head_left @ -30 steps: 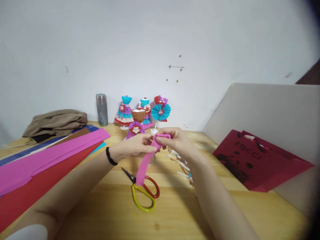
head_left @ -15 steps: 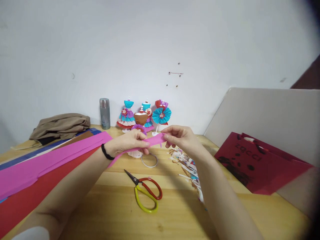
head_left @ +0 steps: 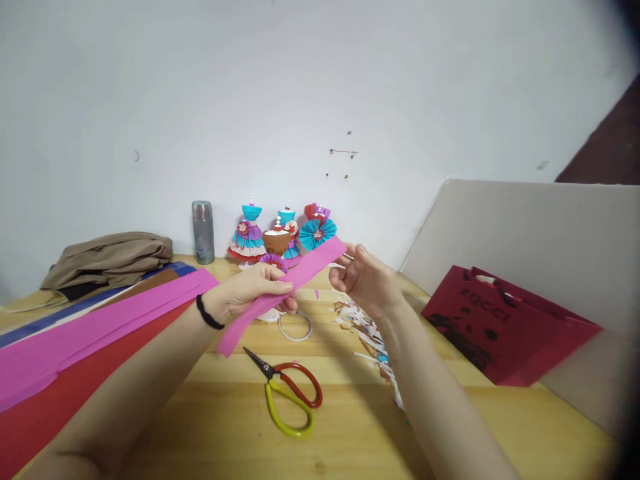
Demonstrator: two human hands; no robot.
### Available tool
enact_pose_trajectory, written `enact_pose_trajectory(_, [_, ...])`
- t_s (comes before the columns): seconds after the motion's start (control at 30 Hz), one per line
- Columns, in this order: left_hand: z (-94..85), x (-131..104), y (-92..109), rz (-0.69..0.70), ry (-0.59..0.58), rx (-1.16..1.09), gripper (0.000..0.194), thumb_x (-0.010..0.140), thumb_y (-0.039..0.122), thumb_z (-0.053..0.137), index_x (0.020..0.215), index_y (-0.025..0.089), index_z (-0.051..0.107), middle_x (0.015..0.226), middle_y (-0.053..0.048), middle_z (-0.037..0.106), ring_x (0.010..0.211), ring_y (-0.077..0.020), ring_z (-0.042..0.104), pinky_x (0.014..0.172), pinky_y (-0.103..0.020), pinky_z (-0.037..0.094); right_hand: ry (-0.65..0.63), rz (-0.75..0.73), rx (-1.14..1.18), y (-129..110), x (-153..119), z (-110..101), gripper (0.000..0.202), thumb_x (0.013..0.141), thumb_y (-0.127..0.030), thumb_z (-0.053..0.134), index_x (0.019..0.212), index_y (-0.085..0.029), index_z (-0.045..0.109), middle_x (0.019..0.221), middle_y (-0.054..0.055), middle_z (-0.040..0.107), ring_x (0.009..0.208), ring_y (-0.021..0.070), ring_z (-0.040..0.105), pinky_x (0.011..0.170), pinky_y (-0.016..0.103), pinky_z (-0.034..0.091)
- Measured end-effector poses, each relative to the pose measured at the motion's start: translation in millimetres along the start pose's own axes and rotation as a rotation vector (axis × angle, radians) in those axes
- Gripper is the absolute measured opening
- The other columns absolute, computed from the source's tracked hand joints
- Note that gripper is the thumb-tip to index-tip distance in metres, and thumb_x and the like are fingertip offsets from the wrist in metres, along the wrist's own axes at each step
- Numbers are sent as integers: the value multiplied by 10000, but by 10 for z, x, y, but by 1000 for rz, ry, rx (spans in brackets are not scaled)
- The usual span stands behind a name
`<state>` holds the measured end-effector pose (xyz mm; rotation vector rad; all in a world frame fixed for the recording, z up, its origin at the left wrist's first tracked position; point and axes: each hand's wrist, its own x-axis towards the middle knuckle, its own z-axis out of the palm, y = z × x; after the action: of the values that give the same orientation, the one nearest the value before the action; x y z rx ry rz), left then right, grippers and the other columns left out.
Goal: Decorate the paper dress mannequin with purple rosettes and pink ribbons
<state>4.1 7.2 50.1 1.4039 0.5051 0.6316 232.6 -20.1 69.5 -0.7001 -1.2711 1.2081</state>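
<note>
A pink strip of crepe paper [head_left: 313, 263] slants up to the right above the table. My left hand [head_left: 255, 288] pinches it near its middle between thumb and fingers, and its lower end hangs past the wrist. Just beside the strip's upper right end is my right hand [head_left: 367, 280], open, with its fingers loosely bent and apart. Below lie scissors [head_left: 287, 393] with one red and one yellow handle. A white ring, perhaps a roll of tape [head_left: 295, 327], lies behind them. A tiny pink scrap [head_left: 317, 294] shows under the strip.
Small dressed figures [head_left: 277, 243] stand by the wall near a grey flask [head_left: 203, 232]. Pink sheets [head_left: 100, 327] and a red sheet [head_left: 100, 393] lie at left, with brown cloth [head_left: 110, 259] behind. Paper scraps [head_left: 373, 340] and a red bag [head_left: 500, 330] are at right.
My right hand has let go of the strip's end and moved slightly right. The strip now tilts up more steeply in my left hand. The view has shifted a little.
</note>
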Motion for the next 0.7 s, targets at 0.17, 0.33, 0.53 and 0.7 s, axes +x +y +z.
enact_pose_trajectory(0.17, [7,59,-82,-15,-64,16,311,726,372,805,719,66,748,745,-111,721,656,-127,664,616,-200,502,22,-10,-145,69,-15,72,568,579,-446,804,1056,-186,639,600,-33,616,476,116,550,410,213,335])
enact_pose_trajectory(0.33, [84,53,-66,-42,-31,38,283,753,345,798,866,95,729,828,-113,751,722,-145,699,681,-225,518,120,-75,-243,111,8,76,340,574,-444,811,616,-167,620,425,-53,511,375,59,397,379,204,264])
enact_pose_trajectory(0.53, [182,64,-42,-19,2,-2,241,739,303,811,812,96,711,809,-103,758,704,-142,701,660,-221,521,56,-51,-318,87,-27,94,314,600,-443,792,647,-164,657,416,-43,531,372,63,427,366,190,280])
enact_pose_trajectory(0.7, [153,73,-34,-31,-36,35,233,748,294,798,751,80,707,745,-91,747,642,-125,685,640,-214,530,156,-126,-386,59,-23,72,278,592,-400,785,606,-161,641,446,-41,542,355,48,396,345,197,254])
